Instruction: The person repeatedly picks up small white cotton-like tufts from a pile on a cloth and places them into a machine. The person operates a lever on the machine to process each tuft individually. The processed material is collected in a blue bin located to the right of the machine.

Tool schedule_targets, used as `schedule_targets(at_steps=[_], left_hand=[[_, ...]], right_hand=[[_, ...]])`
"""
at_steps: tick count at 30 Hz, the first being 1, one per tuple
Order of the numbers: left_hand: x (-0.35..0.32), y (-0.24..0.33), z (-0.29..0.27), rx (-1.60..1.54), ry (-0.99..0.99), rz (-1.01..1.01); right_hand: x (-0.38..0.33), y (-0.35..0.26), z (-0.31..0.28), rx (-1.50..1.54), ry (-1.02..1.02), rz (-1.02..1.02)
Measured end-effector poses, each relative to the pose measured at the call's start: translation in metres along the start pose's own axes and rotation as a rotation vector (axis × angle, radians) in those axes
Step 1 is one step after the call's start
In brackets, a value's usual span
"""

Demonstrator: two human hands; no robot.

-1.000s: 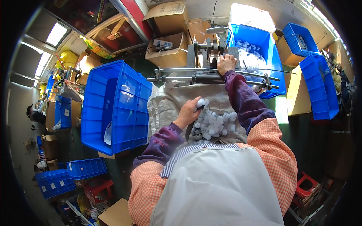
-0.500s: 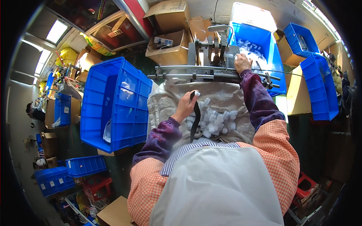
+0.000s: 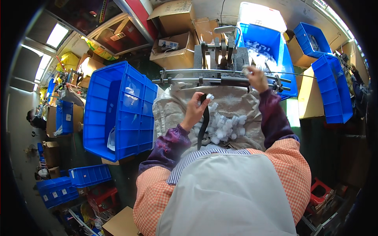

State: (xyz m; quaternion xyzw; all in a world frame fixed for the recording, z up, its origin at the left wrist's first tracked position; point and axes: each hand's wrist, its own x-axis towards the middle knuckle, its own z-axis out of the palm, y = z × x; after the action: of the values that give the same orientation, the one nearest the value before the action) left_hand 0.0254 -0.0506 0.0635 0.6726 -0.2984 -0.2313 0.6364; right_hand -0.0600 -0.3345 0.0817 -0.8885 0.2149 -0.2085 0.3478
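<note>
My left hand (image 3: 193,110) is closed around the upper part of a black strap (image 3: 205,122), which hangs down toward my lap. A small clear plastic part (image 3: 210,96) shows at its fingertips. In front of the machine (image 3: 220,59), at its metal rods, my right hand (image 3: 258,79) is pinched and somewhat blurred. A small whitish plastic piece (image 3: 246,70) sticks out of its fingers. Below both hands, a pile of clear and white plastic parts (image 3: 226,128) lies on a greyish cloth (image 3: 169,108) spread between me and the machine.
Behind my right hand stands a blue bin (image 3: 289,67) with more clear parts. A large blue crate (image 3: 118,110) is at the left. Cardboard boxes (image 3: 173,55) stand at the far left of the machine. Long metal rods (image 3: 185,80) cross in front of it.
My right hand has come back from the machine and the bin's edge toward me, over the rods. My left hand has stayed nearly in place, its plastic part now showing more.
</note>
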Motion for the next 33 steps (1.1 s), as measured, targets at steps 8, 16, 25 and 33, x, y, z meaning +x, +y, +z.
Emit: schedule_targets(at_steps=[8, 16, 25, 33], left_hand=[[-0.008, 0.018, 0.021, 0.049, -0.01, 0.064], [-0.014, -0.004, 0.023, 0.099, 0.118, 0.255], [-0.023, 0.028, 0.008, 0.155, 0.048, 0.365], [-0.055, 0.028, -0.065, 0.448, 0.091, 0.043]], right_hand=[[-0.088, -0.065, 0.075, 1.33, -0.515, 0.414], [-0.103, -0.075, 0.098, 1.505, -0.447, 0.594], [-0.057, -0.056, 0.046, 1.277, 0.159, 0.391], [0.049, 0.059, 0.048, -0.315, 0.216, -0.185]])
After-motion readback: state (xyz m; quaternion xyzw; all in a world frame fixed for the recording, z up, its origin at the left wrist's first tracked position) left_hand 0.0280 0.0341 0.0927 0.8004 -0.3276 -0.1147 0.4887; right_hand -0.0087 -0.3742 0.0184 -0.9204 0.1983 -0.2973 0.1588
